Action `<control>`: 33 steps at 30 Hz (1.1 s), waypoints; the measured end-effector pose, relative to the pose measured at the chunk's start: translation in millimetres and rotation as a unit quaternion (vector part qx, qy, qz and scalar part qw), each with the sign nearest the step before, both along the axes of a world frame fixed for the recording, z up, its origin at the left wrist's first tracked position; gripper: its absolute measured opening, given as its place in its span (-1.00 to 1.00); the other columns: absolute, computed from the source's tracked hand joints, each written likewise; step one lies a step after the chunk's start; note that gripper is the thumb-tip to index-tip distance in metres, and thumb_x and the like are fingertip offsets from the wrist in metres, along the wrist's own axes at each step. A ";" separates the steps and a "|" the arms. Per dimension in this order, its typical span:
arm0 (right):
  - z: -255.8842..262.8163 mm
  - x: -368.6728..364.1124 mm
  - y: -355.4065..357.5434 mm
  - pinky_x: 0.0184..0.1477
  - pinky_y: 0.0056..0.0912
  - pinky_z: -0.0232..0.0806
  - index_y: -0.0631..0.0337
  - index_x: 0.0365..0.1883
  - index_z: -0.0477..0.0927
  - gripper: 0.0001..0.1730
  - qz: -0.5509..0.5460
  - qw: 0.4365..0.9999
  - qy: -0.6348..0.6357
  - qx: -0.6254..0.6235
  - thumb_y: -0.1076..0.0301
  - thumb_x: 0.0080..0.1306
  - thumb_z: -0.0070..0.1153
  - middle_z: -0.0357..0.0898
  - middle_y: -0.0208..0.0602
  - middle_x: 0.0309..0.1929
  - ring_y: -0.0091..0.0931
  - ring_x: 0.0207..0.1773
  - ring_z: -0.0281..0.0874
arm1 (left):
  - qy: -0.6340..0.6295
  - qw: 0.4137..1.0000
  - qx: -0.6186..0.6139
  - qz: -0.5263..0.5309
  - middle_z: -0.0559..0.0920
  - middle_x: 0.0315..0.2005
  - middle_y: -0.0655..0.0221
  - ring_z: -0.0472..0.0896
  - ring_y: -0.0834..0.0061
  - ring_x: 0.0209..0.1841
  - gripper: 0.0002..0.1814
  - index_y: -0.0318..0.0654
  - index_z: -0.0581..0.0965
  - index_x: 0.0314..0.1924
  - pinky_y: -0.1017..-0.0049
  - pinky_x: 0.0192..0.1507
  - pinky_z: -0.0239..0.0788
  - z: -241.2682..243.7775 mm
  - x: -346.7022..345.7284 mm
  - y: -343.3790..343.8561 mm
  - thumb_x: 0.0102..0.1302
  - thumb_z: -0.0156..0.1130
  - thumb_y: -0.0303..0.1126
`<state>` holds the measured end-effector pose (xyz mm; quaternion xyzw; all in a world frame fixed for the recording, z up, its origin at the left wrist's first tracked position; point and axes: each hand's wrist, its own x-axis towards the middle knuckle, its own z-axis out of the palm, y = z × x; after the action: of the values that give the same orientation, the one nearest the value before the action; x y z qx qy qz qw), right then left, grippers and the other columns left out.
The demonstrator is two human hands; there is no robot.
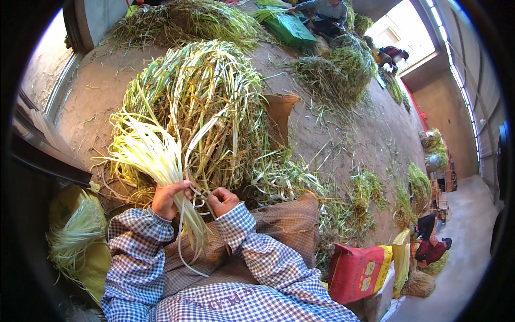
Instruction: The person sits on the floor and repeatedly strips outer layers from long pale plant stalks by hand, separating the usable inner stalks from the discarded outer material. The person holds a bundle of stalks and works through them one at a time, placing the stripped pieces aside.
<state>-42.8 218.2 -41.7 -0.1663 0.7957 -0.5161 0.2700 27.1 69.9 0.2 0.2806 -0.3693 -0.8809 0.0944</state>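
My left hand [171, 198] is closed round a bunch of long pale yellow-green stalks [161, 155], whose ends fan out to the upper left and hang down over my lap. Just right of it, my right hand [222, 201] pinches a thin stalk or stem close to the bunch. One loose white strand [183, 245] curls down below the hands. Directly beyond them stands a large heap of green and dried brown stalks [201, 108]. A brown woven cloth [277, 225] lies across my lap under both checked sleeves.
More pale stalks [78, 229] rest on yellow material at the left. A red and yellow bag [356, 273] stands at the lower right. Other green heaps [342, 72] lie on the earthen floor [362, 137]. Several people are farther off, one in dark red [432, 249] at the right.
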 end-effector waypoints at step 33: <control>36.9 -100.3 79.0 -0.10 -0.31 0.30 0.24 -0.20 0.49 -0.60 0.437 0.688 0.080 0.573 0.17 0.06 -0.06 0.46 -0.08 -0.18 -0.28 -0.15 0.44 | 0.606 0.790 0.085 -0.026 0.37 -0.59 0.52 0.43 0.64 -0.45 -0.89 -0.12 0.25 -0.35 0.53 -0.30 0.30 110.8 162.4 -159.6 0.14 -0.05 -0.49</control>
<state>-143.0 297.2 -4.7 -0.3490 0.7924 0.2320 0.4432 189.5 -89.7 111.0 -0.3137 -0.1673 -0.9001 0.2517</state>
